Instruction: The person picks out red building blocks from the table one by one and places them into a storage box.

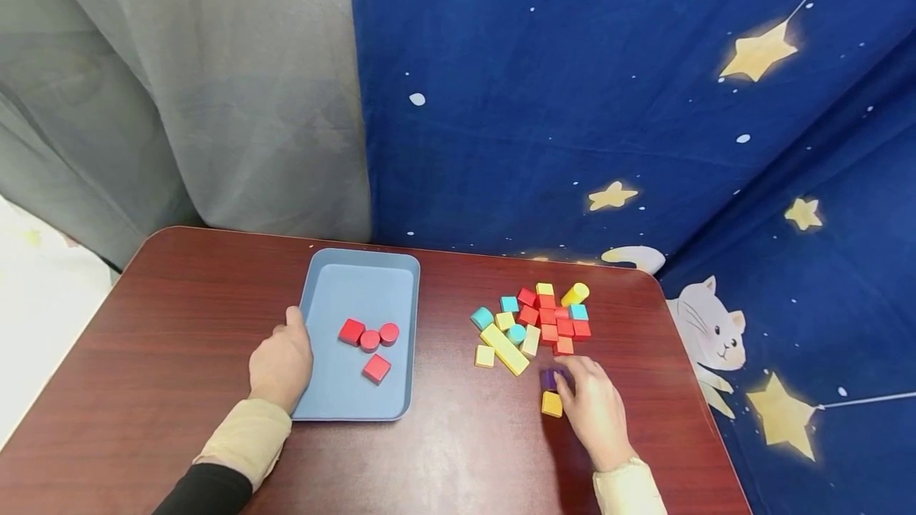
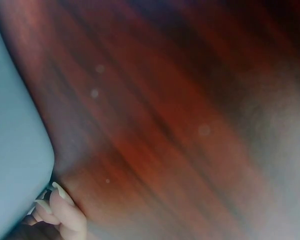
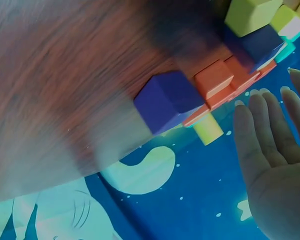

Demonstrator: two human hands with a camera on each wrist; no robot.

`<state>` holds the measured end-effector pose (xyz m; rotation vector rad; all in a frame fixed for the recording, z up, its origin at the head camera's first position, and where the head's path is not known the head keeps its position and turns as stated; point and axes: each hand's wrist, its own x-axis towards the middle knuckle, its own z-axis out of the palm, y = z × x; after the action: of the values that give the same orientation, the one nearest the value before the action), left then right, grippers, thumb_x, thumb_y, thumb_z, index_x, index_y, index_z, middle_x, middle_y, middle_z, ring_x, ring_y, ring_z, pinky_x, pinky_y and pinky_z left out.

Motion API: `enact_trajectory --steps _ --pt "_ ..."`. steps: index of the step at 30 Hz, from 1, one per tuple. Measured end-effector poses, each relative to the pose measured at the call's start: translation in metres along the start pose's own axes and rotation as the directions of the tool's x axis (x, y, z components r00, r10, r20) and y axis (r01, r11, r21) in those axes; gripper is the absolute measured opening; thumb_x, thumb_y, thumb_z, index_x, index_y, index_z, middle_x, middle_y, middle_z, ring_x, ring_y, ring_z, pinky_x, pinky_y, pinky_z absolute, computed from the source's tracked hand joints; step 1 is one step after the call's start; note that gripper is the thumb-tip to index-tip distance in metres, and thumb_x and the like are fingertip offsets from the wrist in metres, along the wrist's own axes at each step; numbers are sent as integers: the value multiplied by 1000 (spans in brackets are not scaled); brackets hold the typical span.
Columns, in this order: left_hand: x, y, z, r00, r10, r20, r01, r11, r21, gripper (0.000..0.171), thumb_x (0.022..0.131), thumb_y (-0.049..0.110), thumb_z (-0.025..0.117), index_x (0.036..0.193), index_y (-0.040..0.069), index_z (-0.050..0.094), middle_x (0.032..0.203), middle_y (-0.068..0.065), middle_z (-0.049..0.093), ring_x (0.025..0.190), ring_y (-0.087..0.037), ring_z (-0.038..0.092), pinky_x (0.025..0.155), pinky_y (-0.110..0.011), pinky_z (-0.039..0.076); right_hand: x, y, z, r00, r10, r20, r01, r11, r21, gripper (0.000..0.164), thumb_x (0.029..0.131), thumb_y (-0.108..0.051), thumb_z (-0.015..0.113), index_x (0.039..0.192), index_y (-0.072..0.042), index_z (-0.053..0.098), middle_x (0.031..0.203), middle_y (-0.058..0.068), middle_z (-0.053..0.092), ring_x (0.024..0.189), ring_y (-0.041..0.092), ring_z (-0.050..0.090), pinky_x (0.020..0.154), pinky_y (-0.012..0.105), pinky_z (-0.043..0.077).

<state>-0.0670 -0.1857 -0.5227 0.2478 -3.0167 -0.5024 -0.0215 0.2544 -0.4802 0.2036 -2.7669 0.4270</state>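
Black sleeve: lay nearest, behind the left grip.
Left grip: was curled onto the tray's left edge.
Right grip: was spread.
Purple block: sat on the counter just beside the right grip, near a yellow block.

a passable lane runs between tray and crowded blocks.

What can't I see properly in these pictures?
Head view: part of a purple block, behind the right hand.
Head view: some fingers of the left hand, covered by its back.
Left wrist view: most of the tray, cut off by the left edge.
Right wrist view: part of the right hand, cut off by the right edge.
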Motion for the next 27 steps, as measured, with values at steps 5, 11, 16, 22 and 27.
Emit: enact_trajectory --steps 5,11,16,22,27 --pt "0 0 -1 1000 -6 14 6 1000 0 10 94 3 31 101 -4 32 66 -23 49 53 -43 58 44 -50 40 6 7 0 998 22 56 -22 1000 -9 24 78 -12 77 101 -12 70 99 3 67 90 25 65 75 41 51" --pt "0 0 0 1000 4 0 -4 1000 -2 9 94 3 30 100 -4 32 66 -22 49 52 -44 57 43 -50 40 12 15 3 998 13 69 -10 999 -33 28 75 -10 79 102 -9 70 97 5 66 88 26 64 74 41 51" --pt "-1 0 1 1000 10 -28 -10 1000 1 10 96 5 29 99 -4 32 64 -22 48 51 -43 56 43 -50 39 18 20 5 998 -4 65 6 999 -31 30 73 -7 79 102 -7 70 98 7 66 89 28 65 77 42 50" --pt "-1 0 2 999 13 -38 -13 1000 2 9 95 4 30 99 -4 32 64 -22 48 50 -43 56 42 -50 39 24 23 9 990 38 137 -31 998 -52 31 75 -9 78 105 -8 70 100 6 66 90 28 64 78 43 50" --pt "-1 1 2 999 14 -46 -14 1000 -2 10 95 5 29 98 -4 32 63 -22 47 50 -43 55 42 -50 39 28 26 15 986 52 157 -42 997 -64 29 77 -8 77 105 -8 69 103 7 65 93 29 62 79 42 50"
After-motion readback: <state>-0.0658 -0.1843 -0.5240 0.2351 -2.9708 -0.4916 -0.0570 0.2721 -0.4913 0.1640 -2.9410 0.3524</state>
